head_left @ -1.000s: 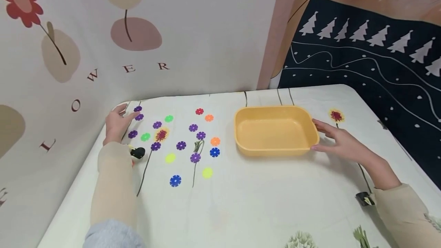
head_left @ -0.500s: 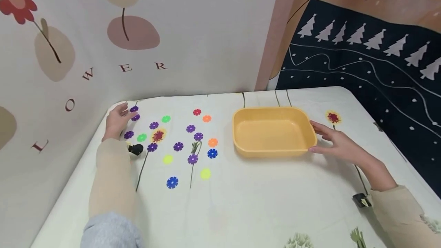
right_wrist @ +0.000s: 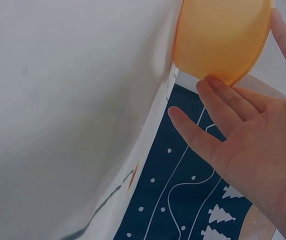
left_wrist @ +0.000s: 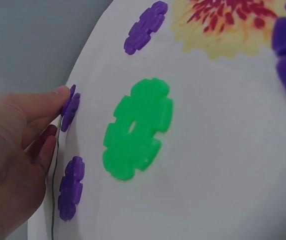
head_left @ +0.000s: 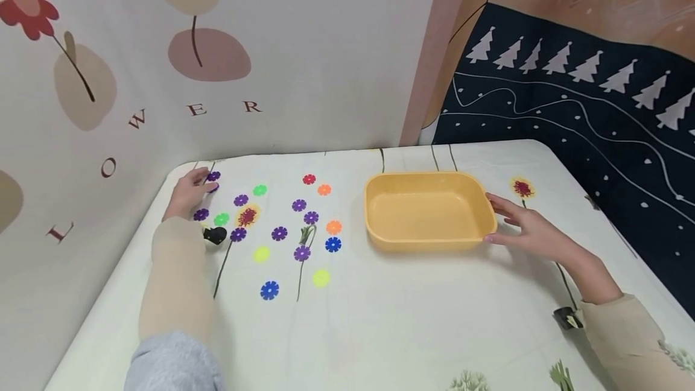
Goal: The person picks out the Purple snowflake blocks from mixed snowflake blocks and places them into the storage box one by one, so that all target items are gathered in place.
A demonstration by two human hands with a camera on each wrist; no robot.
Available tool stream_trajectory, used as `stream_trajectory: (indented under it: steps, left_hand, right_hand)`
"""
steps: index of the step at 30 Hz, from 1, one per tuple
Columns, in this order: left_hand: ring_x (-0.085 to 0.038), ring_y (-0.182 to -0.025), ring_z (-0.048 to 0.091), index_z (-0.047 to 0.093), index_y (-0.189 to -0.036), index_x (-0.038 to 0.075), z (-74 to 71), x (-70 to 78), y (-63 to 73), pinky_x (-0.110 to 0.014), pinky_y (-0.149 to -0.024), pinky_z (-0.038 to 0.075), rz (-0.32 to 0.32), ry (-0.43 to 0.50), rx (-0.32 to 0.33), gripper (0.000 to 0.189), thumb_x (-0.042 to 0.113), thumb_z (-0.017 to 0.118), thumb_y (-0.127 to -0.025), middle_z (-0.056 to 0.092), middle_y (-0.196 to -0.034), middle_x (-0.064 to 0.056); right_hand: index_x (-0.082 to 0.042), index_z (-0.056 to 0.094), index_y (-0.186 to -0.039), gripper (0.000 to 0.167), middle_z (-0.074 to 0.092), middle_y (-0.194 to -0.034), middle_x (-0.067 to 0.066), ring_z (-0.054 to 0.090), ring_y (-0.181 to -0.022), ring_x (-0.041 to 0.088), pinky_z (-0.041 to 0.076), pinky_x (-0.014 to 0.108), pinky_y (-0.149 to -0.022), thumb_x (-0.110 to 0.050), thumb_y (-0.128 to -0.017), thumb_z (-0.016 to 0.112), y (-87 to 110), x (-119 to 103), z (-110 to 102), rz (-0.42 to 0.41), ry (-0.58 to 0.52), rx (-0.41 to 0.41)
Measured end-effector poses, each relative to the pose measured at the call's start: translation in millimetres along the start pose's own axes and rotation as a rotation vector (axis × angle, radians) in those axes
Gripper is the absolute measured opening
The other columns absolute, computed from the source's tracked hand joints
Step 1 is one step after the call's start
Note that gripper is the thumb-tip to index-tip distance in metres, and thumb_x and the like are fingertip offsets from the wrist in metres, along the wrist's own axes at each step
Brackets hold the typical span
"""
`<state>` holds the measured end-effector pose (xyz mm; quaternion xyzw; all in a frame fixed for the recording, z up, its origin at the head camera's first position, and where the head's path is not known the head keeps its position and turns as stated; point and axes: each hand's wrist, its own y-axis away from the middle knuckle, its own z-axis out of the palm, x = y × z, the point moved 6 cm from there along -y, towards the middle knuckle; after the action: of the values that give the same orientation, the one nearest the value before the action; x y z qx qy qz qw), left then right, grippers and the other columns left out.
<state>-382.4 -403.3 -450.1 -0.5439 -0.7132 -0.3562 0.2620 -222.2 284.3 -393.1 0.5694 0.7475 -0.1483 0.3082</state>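
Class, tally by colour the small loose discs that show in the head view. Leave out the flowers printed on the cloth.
Purple discs: 9
Green discs: 2
Orange discs: 2
Blue discs: 2
Yellow discs: 2
Red disc: 1
Total in sight: 18

Smooth, a bit shiny plastic tub (head_left: 429,215), smooth plastic flower pieces (left_wrist: 140,137), my left sleeve (head_left: 176,285) dull cloth with a fluffy part, dull cloth-topped counter (head_left: 380,324)
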Motion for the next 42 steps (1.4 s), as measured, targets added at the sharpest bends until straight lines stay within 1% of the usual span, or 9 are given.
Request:
stream_trajectory:
  steps: [5,11,15,22,27,30,35,38,42]
  left_hand:
    - [-0.04,-0.152,0.021,0.028,-0.156,0.011,0.9,4.8,3.9,-0.056,-0.125,0.019,0.015,-0.045,0.045,0.061,0.025,0.055,-0.103,0.029,-0.162,-0.017]
    - [-0.046,-0.15,0.021,0.028,-0.155,0.008,3.7,12.7,6.7,-0.06,-0.123,0.019,0.041,-0.14,0.036,0.059,0.023,0.053,-0.103,0.032,-0.16,-0.022]
    - [-0.049,-0.148,0.022,0.032,-0.154,0.007,6.2,11.2,8.6,-0.063,-0.121,0.021,0.01,-0.181,0.021,0.056,0.023,0.052,-0.104,0.03,-0.16,-0.024]
    - [-0.048,-0.138,0.037,0.043,-0.147,0.004,5.7,13.7,10.5,-0.063,-0.115,0.033,-0.023,-0.222,0.05,0.05,0.024,0.054,-0.103,0.041,-0.15,-0.029]
    - [-0.049,-0.14,0.03,0.042,-0.149,0.006,8.4,17.9,7.8,-0.068,-0.115,0.027,-0.022,-0.224,0.064,0.054,0.026,0.057,-0.102,0.04,-0.151,-0.027]
    - [-0.049,-0.139,0.029,0.048,-0.145,0.006,8.5,18.6,8.3,-0.069,-0.114,0.025,-0.027,-0.217,0.075,0.049,0.026,0.058,-0.101,0.042,-0.149,-0.027]
    - [-0.047,-0.135,0.038,0.05,-0.142,0.003,4.3,18.7,11.9,-0.064,-0.113,0.034,-0.015,-0.225,0.096,0.051,0.031,0.059,-0.101,0.043,-0.148,-0.028]
    - [-0.044,-0.132,0.041,0.049,-0.143,0.006,0.0,21.4,16.5,-0.06,-0.108,0.04,-0.025,-0.204,0.1,0.055,0.039,0.058,-0.1,0.039,-0.152,-0.026]
    - [-0.042,-0.134,0.04,0.048,-0.145,0.01,-8.5,30.5,23.9,-0.061,-0.108,0.038,-0.023,-0.184,0.114,0.058,0.045,0.057,-0.099,0.035,-0.157,-0.022]
  right_hand:
    - [0.0,0.021,-0.157,0.091,0.026,-0.161,0.027,0.037,-0.138,0.054,0.038,0.069,-0.107,-0.035,-0.091,0.073,-0.8,-0.6,0.1,0.004,0.009,-0.001]
    - [0.0,0.021,-0.156,0.09,0.026,-0.16,0.027,0.038,-0.138,0.053,0.039,0.069,-0.107,-0.036,-0.091,0.073,-0.5,-1.7,-0.3,0.005,0.016,-0.001]
    - [0.001,0.022,-0.156,0.09,0.027,-0.16,0.028,0.038,-0.137,0.053,0.039,0.069,-0.107,-0.035,-0.091,0.072,-0.1,-2.2,1.6,0.0,0.014,-0.007]
    - [0.0,0.021,-0.157,0.091,0.027,-0.16,0.027,0.036,-0.14,0.051,0.039,0.068,-0.108,-0.036,-0.091,0.072,-2.4,-2.9,2.3,-0.004,0.016,-0.017]
    - [-0.001,0.02,-0.157,0.092,0.026,-0.16,0.027,0.037,-0.138,0.053,0.039,0.069,-0.107,-0.037,-0.091,0.072,-2.4,-2.1,0.1,0.005,0.022,-0.018]
    - [-0.001,0.02,-0.157,0.092,0.027,-0.16,0.027,0.037,-0.139,0.052,0.039,0.069,-0.107,-0.038,-0.091,0.073,-3.1,-1.7,-0.6,0.004,0.019,-0.017]
    - [-0.001,0.02,-0.157,0.092,0.027,-0.161,0.027,0.035,-0.141,0.051,0.038,0.069,-0.107,-0.037,-0.091,0.073,-3.6,-1.3,0.4,-0.006,0.001,-0.02]
    - [0.0,0.02,-0.157,0.092,0.027,-0.161,0.027,0.035,-0.14,0.052,0.038,0.069,-0.107,-0.036,-0.091,0.073,-3.2,-0.9,0.4,-0.012,-0.002,-0.021]
    - [0.0,0.02,-0.157,0.092,0.027,-0.161,0.027,0.035,-0.141,0.052,0.039,0.069,-0.107,-0.035,-0.091,0.073,-2.7,-0.8,-0.7,-0.012,0.003,-0.02]
